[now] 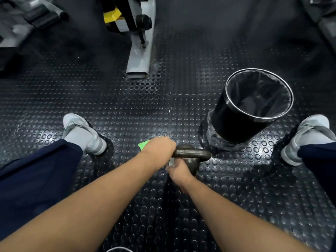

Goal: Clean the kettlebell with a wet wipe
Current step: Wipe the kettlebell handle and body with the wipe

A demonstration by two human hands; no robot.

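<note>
Standing on the black rubber floor (127,110) with raised round studs, a dark, rounded cast-iron kettlebell (192,155) is seen low in the middle of the view, between the person's two feet and just beside the base of a black cylindrical waste bin (227,122) with a silver rim and a dark plastic liner. The left end of the kettlebell's thick handle is gripped by the left hand (158,151), whose fingers are curled over the bar, though their tips are hidden behind the back of the hand. A small crumpled white wet wipe (171,163) is held by the right hand (177,170) against the near left side of the bell's body, just under the handle; the fingers are bent together on the wipe, of which only a pale edge is shown. A bright green object (143,143) is partly hidden beyond the left hand and cannot be identified. Light grey trainers (85,133) and dark navy trousers (36,170) are worn by the person. Farther back, the pale grey metal leg (140,59) of a gym machine is set on the floor, with a yellow part (111,15) above it.
</note>
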